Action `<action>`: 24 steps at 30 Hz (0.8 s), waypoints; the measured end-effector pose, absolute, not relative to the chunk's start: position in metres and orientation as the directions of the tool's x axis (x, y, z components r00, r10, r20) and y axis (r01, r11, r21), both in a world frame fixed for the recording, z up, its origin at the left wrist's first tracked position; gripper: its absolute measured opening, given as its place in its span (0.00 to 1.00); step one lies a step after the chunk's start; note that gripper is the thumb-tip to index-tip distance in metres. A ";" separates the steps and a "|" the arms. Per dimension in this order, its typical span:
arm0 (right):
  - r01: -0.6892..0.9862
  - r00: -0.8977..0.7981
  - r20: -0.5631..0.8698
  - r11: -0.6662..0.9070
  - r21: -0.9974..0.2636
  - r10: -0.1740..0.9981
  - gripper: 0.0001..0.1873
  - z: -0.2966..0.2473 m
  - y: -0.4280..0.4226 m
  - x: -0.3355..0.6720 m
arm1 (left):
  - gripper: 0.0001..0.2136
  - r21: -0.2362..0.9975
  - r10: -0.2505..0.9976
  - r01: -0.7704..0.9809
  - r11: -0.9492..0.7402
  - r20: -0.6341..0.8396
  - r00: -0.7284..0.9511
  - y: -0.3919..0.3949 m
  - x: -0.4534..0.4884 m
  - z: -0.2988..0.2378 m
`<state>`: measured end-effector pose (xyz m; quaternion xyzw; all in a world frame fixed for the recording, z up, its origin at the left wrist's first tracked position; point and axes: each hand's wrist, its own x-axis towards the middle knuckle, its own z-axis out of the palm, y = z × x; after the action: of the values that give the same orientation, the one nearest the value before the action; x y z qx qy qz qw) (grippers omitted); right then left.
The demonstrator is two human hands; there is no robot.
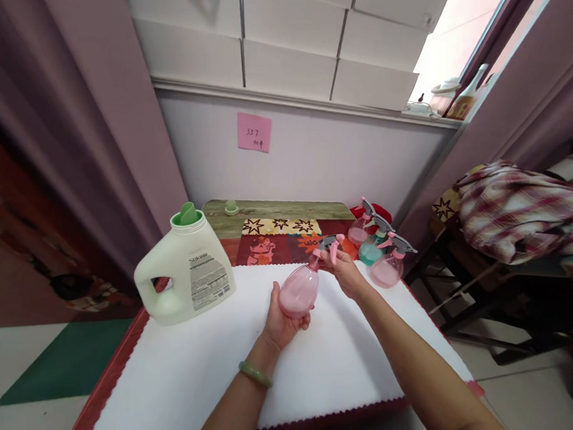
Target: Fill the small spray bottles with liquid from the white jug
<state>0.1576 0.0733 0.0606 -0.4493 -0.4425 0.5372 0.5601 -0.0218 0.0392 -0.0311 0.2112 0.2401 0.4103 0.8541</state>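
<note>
My left hand (281,321) is wrapped round the round body of a pink spray bottle (299,288), held above the white cloth (213,369). My right hand (345,268) grips the bottle's grey and pink spray head (329,244). A green bangle is on my left wrist. A white detergent jug (189,270) with a green pour spout stands to the left on the cloth's edge. Its green cap (231,207) lies farther back on the table.
Three more spray bottles, two pink (387,269) and one teal (371,249), stand at the table's right rear. A patterned mat (274,241) covers the wooden table behind the cloth. White boxes stack above. A chair with plaid fabric (522,209) stands to the right.
</note>
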 end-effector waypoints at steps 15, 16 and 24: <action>-0.266 0.010 0.030 0.032 -0.963 0.999 0.26 0.045 0.060 0.156 | 0.38 0.566 0.816 -0.596 0.570 -0.304 0.492 0.037 -0.020 -0.028; -0.249 0.000 0.033 0.032 -0.968 0.999 0.26 0.045 0.059 0.157 | 0.37 0.563 0.819 -0.601 0.568 -0.311 0.483 0.037 -0.019 -0.029; -0.227 -0.005 0.071 0.068 -0.971 0.997 0.25 0.045 0.058 0.161 | 0.35 0.559 0.837 -0.623 0.547 -0.340 0.429 0.037 -0.017 -0.034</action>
<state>0.1610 0.0583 0.0449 -0.4186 -0.4599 0.5394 0.5678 -0.0167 0.0368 -0.0338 0.1776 0.3008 0.4416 0.8264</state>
